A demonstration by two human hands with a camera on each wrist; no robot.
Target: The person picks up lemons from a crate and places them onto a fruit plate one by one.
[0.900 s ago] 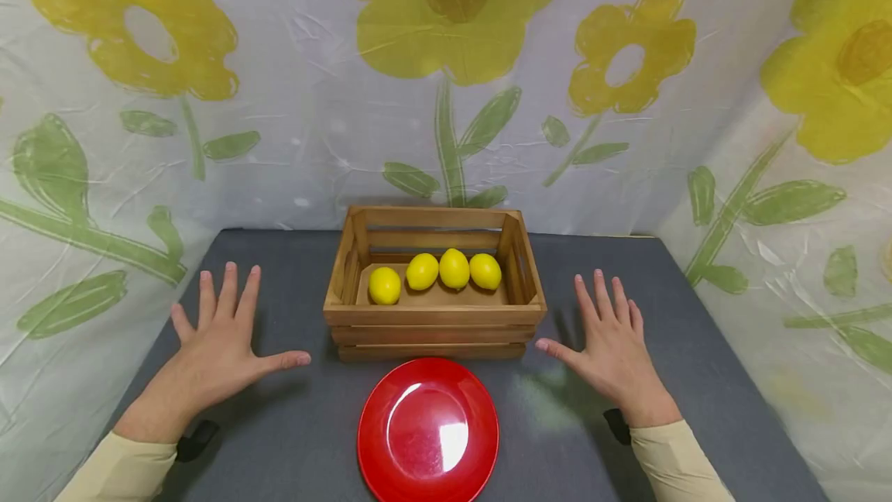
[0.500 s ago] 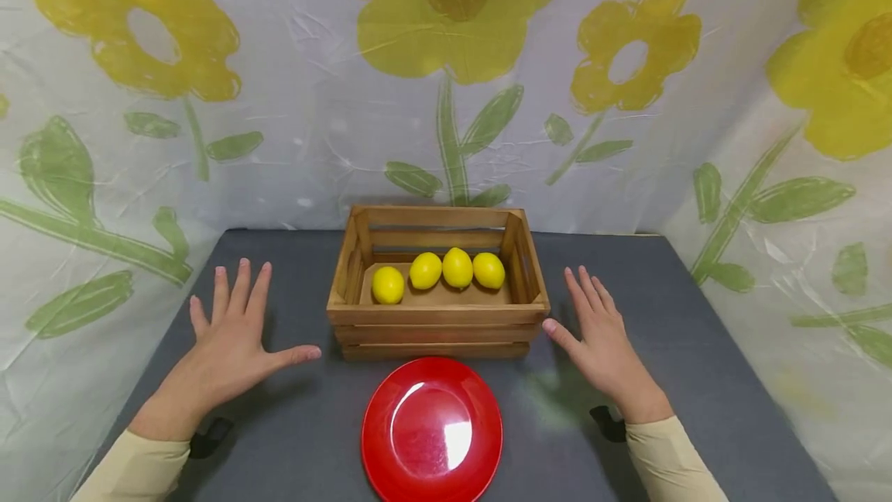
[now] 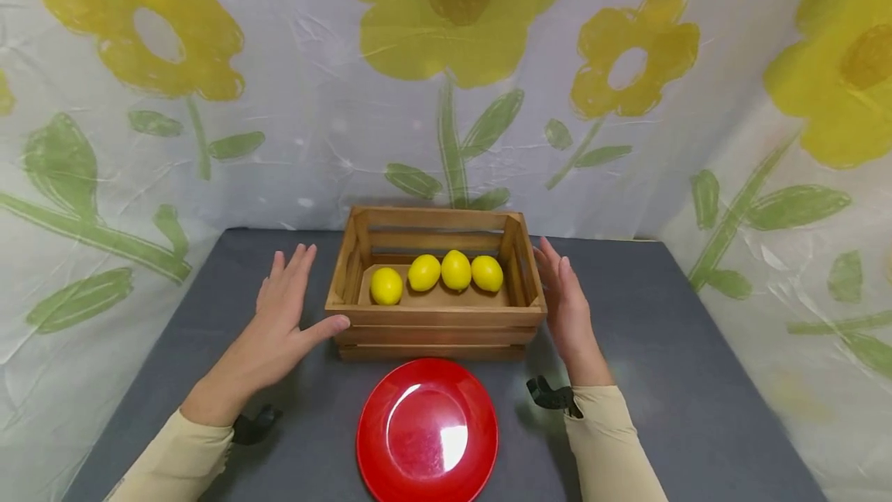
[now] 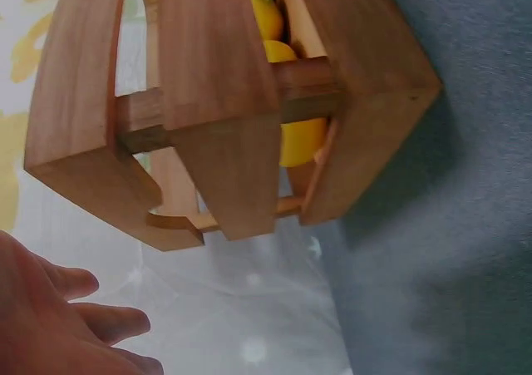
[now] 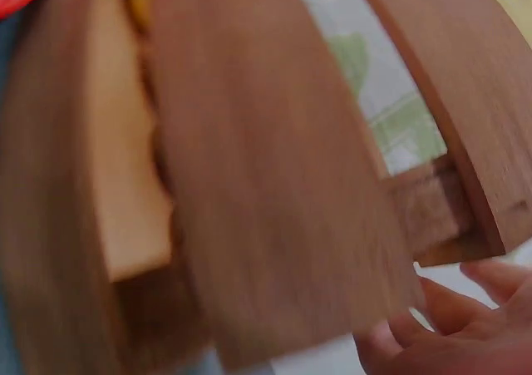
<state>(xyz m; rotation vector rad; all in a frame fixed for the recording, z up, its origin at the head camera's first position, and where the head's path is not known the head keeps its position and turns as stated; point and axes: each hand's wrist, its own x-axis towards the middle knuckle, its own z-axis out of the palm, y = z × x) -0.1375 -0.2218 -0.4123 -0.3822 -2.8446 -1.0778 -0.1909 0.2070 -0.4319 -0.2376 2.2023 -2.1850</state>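
A slatted wooden crate [image 3: 435,318] stands on the table with several yellow lemons [image 3: 456,271] inside. My left hand [image 3: 279,335] is at the crate's left side, fingers extended and thumb pointing at the front left corner. In the left wrist view, a gap shows between the left fingers [image 4: 112,321] and the crate's slats. My right hand [image 3: 567,312] is upright close against the crate's right side, thumb up. The right wrist view has the right fingers [image 5: 449,308] right at the crate's end slats, partly hidden behind the wood. Neither hand holds anything.
A shiny red plate [image 3: 427,431] lies just in front of the crate. The dark grey table [image 3: 669,378] extends to both sides. A white curtain [image 3: 293,99] printed with yellow flowers hangs behind the crate and along both sides.
Both hands have moved inward from spread positions to the two sides of the crate, turning their palms toward it. The crate, lemons and plate stay in place.
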